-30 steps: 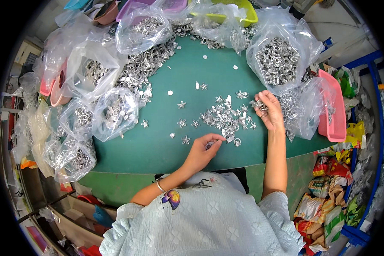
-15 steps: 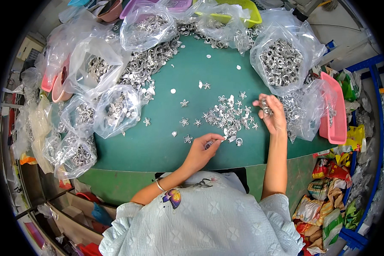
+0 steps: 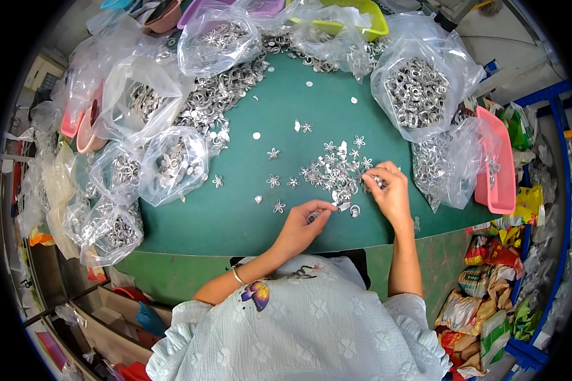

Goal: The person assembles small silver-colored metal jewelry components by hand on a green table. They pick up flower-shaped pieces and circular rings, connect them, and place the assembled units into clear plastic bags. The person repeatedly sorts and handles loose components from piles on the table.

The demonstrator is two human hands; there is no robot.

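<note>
A loose pile of silver flower-shaped metal pieces [image 3: 334, 173] lies on the green tabletop [image 3: 286, 111] in front of me. At its near left side, my left hand [image 3: 302, 227] is closed around some silver ring-like pieces, partly hidden in the palm. Its thumb and forefinger meet near the pile's front edge, beside a small silver ring [image 3: 354, 211]. My right hand [image 3: 389, 193] is at the pile's right edge, fingers curled round several small silver pieces [image 3: 379, 181]. Single silver flowers [image 3: 273, 181] are scattered to the left of the pile.
Clear plastic bags of silver pieces stand on the left [image 3: 173, 166] and right [image 3: 419, 92]. A heap of silver parts [image 3: 213, 95] spreads at the back left. A pink basket [image 3: 503, 165] is at the right edge; a green-yellow basket [image 3: 378, 22] is at the back.
My right hand has moved left and nearer to me, from beside the right-hand bag to the pile's edge, still holding silver pieces. The left hand has barely moved.
</note>
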